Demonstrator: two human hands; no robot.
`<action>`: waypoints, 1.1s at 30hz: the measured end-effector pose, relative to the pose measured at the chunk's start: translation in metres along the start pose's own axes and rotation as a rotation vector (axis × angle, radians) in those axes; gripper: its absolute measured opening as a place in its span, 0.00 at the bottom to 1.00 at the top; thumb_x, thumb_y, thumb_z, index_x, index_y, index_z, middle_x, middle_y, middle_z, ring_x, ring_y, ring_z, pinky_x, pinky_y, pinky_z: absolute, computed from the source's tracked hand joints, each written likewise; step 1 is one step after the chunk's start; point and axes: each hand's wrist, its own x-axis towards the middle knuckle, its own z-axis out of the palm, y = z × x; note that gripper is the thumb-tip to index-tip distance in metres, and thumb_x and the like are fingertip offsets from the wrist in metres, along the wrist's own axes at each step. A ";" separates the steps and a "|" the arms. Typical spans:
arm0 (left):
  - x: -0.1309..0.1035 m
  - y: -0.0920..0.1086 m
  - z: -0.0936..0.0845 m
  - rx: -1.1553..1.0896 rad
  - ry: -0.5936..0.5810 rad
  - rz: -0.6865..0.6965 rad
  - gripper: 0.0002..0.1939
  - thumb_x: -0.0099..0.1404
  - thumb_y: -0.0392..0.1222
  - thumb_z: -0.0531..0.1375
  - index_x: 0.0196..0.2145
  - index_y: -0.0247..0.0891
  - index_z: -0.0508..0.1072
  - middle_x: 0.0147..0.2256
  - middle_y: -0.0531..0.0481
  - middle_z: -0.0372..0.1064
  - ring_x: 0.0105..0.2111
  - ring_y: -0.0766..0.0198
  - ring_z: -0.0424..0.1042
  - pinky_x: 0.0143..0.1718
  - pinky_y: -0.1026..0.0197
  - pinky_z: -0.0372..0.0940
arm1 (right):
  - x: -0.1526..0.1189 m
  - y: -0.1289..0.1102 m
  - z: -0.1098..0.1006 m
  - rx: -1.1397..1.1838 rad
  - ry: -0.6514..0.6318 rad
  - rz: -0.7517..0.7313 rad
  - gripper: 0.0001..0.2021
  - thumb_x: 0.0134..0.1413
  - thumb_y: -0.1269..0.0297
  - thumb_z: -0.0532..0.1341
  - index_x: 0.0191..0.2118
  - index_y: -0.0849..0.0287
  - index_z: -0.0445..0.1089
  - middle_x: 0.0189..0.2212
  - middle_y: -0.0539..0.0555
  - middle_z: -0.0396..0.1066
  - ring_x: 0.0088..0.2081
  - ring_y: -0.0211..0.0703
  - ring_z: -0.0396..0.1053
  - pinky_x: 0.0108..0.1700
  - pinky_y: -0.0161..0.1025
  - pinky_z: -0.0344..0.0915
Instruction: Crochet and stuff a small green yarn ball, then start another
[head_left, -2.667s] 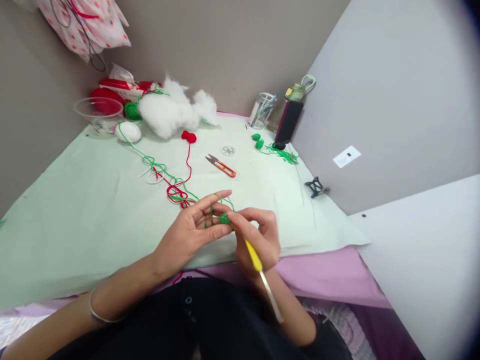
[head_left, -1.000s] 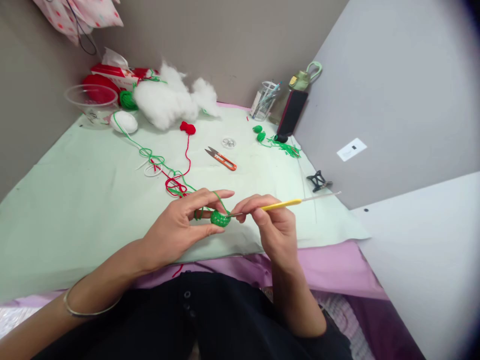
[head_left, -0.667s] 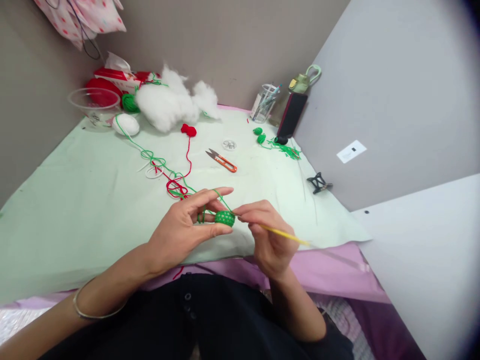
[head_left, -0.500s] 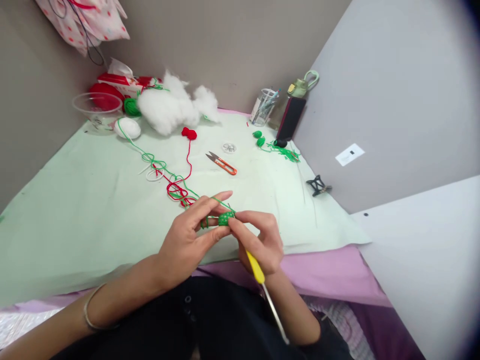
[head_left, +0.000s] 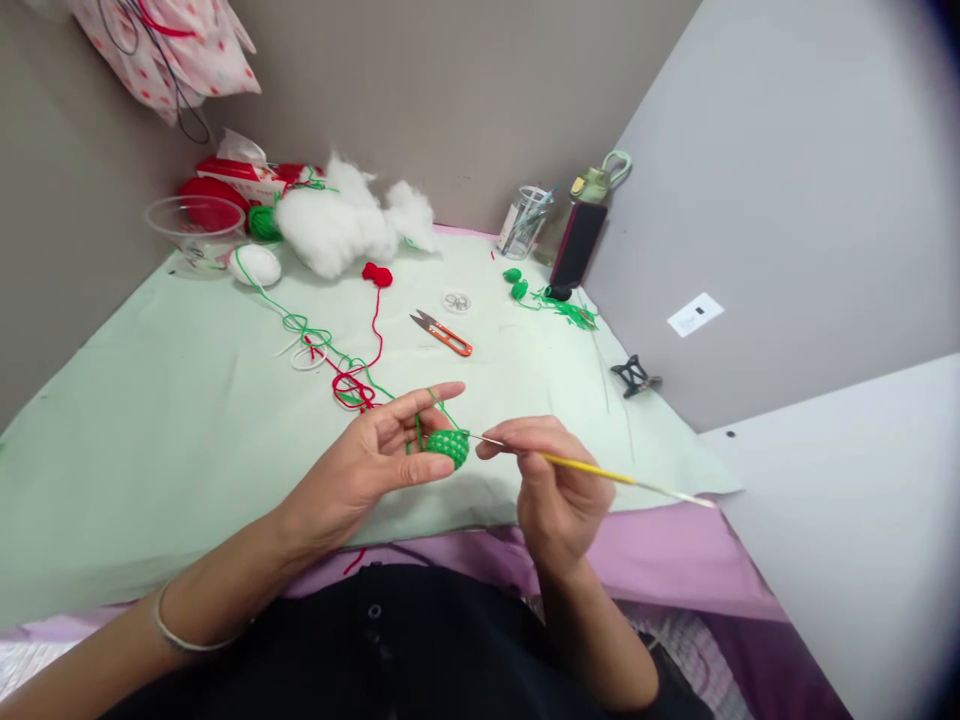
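Note:
Between the thumb and fingers of my left hand (head_left: 375,450) is a small green crocheted piece (head_left: 448,448) with pale specks. Green yarn (head_left: 442,405) runs over my raised left index finger to the piece. My right hand (head_left: 562,490) grips a crochet hook (head_left: 592,468) with a yellow handle. The hook's thin metal tip reaches the right edge of the green piece, and its other end points right, over the pink cloth. My two hands are apart.
Orange snips (head_left: 442,334) lie beyond my hands, near a small round dish (head_left: 457,302). Tangled red yarn (head_left: 352,388) is at left. White stuffing (head_left: 334,220), a plastic tub (head_left: 196,245), a pen cup (head_left: 525,222), a phone (head_left: 579,245) and a black stand (head_left: 636,375) stand farther out.
My right hand has moved right, away from my left fingers, and the hook has swung from pointing down toward me to nearly level. The green piece now shows more fully.

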 end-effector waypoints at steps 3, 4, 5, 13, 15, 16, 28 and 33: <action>0.000 0.002 -0.006 0.116 -0.054 0.008 0.28 0.59 0.40 0.73 0.57 0.55 0.77 0.40 0.53 0.66 0.42 0.66 0.67 0.43 0.65 0.63 | 0.004 -0.002 -0.005 0.147 0.024 0.214 0.08 0.66 0.66 0.61 0.41 0.53 0.79 0.33 0.52 0.78 0.30 0.40 0.76 0.34 0.40 0.74; 0.000 0.003 -0.007 0.140 -0.068 0.005 0.28 0.59 0.40 0.72 0.57 0.55 0.77 0.41 0.52 0.66 0.43 0.65 0.67 0.43 0.65 0.63 | 0.006 -0.002 -0.006 0.213 0.015 0.293 0.07 0.66 0.65 0.62 0.39 0.54 0.79 0.32 0.51 0.78 0.29 0.39 0.75 0.32 0.39 0.74; 0.000 0.003 -0.008 0.155 -0.078 0.000 0.28 0.60 0.41 0.72 0.57 0.55 0.77 0.41 0.52 0.66 0.44 0.64 0.67 0.43 0.64 0.63 | 0.008 -0.001 -0.006 0.282 0.002 0.366 0.07 0.65 0.63 0.63 0.37 0.55 0.79 0.30 0.51 0.78 0.27 0.38 0.75 0.31 0.38 0.73; -0.001 0.000 -0.008 0.151 -0.017 0.027 0.27 0.62 0.42 0.70 0.59 0.54 0.75 0.44 0.51 0.71 0.48 0.60 0.71 0.53 0.58 0.63 | 0.007 0.007 0.014 0.405 0.066 0.427 0.07 0.61 0.58 0.66 0.37 0.55 0.79 0.30 0.51 0.78 0.26 0.37 0.75 0.29 0.35 0.74; -0.002 -0.001 -0.008 0.137 -0.007 0.015 0.27 0.63 0.42 0.70 0.59 0.51 0.75 0.45 0.50 0.72 0.50 0.57 0.71 0.56 0.56 0.63 | 0.003 0.008 0.016 0.323 0.076 0.384 0.07 0.63 0.59 0.65 0.38 0.55 0.79 0.31 0.52 0.78 0.28 0.37 0.75 0.32 0.37 0.75; -0.003 -0.001 -0.008 0.131 -0.002 0.007 0.27 0.63 0.43 0.69 0.59 0.50 0.75 0.45 0.49 0.72 0.50 0.56 0.72 0.57 0.55 0.62 | 0.002 0.008 0.016 0.281 0.075 0.365 0.07 0.64 0.59 0.64 0.39 0.55 0.79 0.32 0.52 0.78 0.28 0.38 0.75 0.33 0.38 0.75; -0.004 -0.007 -0.011 0.113 -0.002 0.010 0.21 0.64 0.44 0.68 0.55 0.49 0.78 0.50 0.48 0.73 0.56 0.55 0.67 0.57 0.57 0.62 | 0.000 0.004 0.019 0.017 0.086 0.148 0.08 0.67 0.66 0.60 0.43 0.53 0.78 0.33 0.52 0.76 0.33 0.41 0.75 0.36 0.41 0.73; -0.004 -0.008 -0.010 0.084 -0.013 0.006 0.20 0.65 0.44 0.67 0.55 0.47 0.78 0.51 0.47 0.75 0.53 0.55 0.70 0.57 0.56 0.63 | 0.001 0.004 0.018 -0.033 0.098 0.150 0.08 0.67 0.65 0.60 0.42 0.54 0.77 0.33 0.52 0.77 0.33 0.41 0.76 0.36 0.42 0.74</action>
